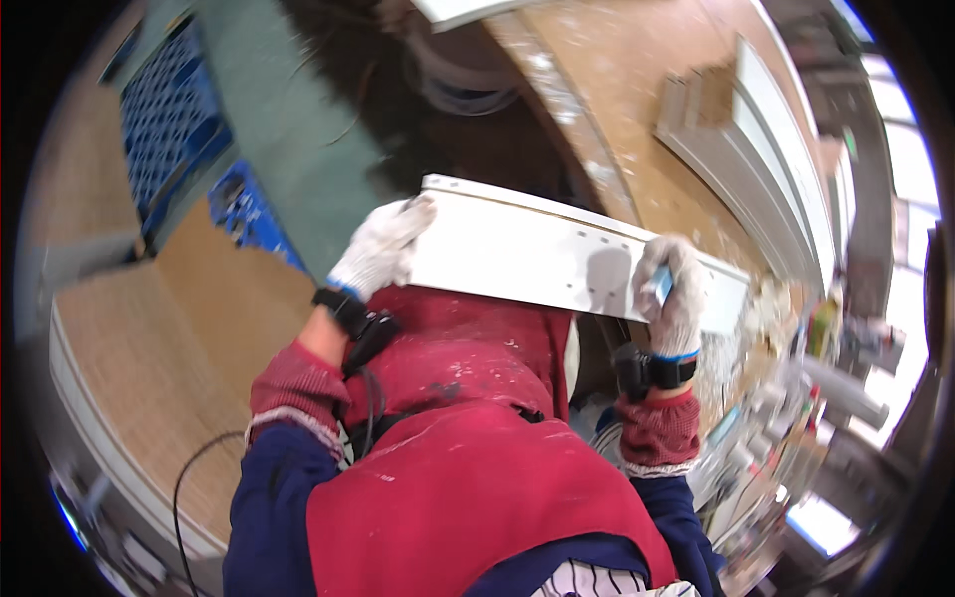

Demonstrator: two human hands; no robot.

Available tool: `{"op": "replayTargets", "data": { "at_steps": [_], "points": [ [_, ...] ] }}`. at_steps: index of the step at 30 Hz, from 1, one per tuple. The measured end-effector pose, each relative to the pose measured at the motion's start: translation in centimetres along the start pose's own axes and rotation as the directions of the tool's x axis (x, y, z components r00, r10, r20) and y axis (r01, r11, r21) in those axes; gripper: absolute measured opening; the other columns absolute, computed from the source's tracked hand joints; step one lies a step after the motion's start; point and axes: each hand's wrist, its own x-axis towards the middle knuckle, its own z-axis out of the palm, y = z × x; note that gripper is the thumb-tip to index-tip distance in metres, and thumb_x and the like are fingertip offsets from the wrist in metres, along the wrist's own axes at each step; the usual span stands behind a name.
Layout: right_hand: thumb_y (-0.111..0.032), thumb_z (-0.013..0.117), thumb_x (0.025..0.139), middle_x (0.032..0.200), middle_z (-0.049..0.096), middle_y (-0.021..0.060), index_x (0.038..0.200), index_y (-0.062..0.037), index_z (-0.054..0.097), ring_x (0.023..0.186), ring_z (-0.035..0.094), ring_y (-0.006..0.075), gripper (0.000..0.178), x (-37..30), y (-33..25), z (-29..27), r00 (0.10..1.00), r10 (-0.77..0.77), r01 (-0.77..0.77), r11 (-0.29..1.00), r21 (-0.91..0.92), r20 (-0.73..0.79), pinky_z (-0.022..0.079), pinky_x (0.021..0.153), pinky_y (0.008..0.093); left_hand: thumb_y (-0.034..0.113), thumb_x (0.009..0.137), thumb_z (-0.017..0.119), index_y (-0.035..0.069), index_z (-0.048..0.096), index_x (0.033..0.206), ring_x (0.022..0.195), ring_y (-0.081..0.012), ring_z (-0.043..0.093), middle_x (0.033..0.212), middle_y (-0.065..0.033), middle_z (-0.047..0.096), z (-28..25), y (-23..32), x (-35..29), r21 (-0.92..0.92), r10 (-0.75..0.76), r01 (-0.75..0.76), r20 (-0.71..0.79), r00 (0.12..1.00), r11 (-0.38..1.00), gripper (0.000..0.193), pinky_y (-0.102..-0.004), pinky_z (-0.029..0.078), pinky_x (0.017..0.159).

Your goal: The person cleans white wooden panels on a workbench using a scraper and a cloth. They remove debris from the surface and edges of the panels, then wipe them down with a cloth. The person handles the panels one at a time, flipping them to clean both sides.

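A long white panel with several small holes lies across in front of me, its left end by my lap and its right end over the workbench. My left hand, in a white knit glove, is closed around the panel's left end. Toward the other end, my gloved right hand is closed on a small light-blue object held against or just over the panel's face. Most of that object is hidden by the fingers, so its kind does not show. A shadow of the hand falls on the panel.
A stack of white-edged boards lies on the brown workbench at the far right. Bottles and clutter crowd the right side. On the left are a blue plastic pallet and wood-coloured boards. A white bucket stands beyond the panel.
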Motion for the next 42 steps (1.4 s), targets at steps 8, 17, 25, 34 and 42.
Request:
{"op": "replayTargets", "data": {
  "at_steps": [8,17,25,34,42],
  "points": [
    [-0.031,0.066,0.089,0.084,0.063,0.0061,0.098,-0.0006,0.059,0.058,0.058,0.0096,0.033,-11.8,8.4,-7.0,0.954,0.177,-0.074,0.921,0.383,-0.241,0.043,0.042,0.0199,0.02,0.087,0.066,-0.003,0.059,0.114,0.08,-0.012,0.061,0.095,-0.006,0.064,0.3,-1.2,2.2,0.135,0.049,-0.049,0.001,0.999,0.99,0.036,-0.027,0.051,0.072],
    [-0.02,0.064,0.09,0.12,0.06,0.0082,0.131,0.0018,0.049,0.069,0.059,0.0064,0.048,-7.9,9.5,-4.8,0.991,0.108,-0.057,0.873,0.485,-0.077,0.046,0.05,0.0173,0.013,0.085,0.064,-0.002,0.058,0.116,0.081,-0.0141,0.062,0.098,-0.0056,0.063,1.3,-0.2,1.6,0.158,0.069,-0.054,-0.086,0.994,0.986,0.035,-0.0281,0.052,0.073],
    [-0.019,0.059,0.092,0.099,0.062,0.0058,0.125,0.002,0.05,0.057,0.058,0.0085,0.04,-5.8,10.4,-4.2,0.98,0.115,-0.011,0.846,0.534,-0.163,0.047,0.04,0.0196,0.014,0.086,0.063,0.0,0.056,0.115,0.075,-0.0114,0.06,0.093,-0.0033,0.061,1.1,-0.3,1.0,0.126,0.091,-0.081,-0.079,0.993,0.989,0.033,-0.0253,0.051,0.066],
    [-0.017,0.061,0.091,0.099,0.062,0.0083,0.127,0.0031,0.047,0.059,0.062,0.0115,0.043,-6.5,9.3,-2.6,0.992,0.07,-0.012,0.881,0.472,-0.106,0.047,0.037,0.0202,0.009,0.088,0.052,0.0,0.055,0.112,0.071,-0.014,0.06,0.09,-0.0041,0.059,-1.5,-0.2,0.8,0.124,0.174,-0.153,-0.177,0.969,0.98,0.026,-0.0275,0.052,0.063],
    [-0.021,0.064,0.091,0.088,0.063,0.0048,0.118,0.0038,0.056,0.059,0.059,0.0092,0.037,-5.5,2.1,1.8,0.992,0.071,-0.089,0.978,0.186,0.104,0.049,0.049,0.0222,0.005,0.091,0.048,0.001,0.053,0.113,0.083,-0.0195,0.065,0.098,-0.0081,0.063,-8.5,-0.6,-1.7,-0.016,0.344,-0.366,-0.302,0.889,0.931,0.022,-0.0328,0.057,0.072]
  ]
}}
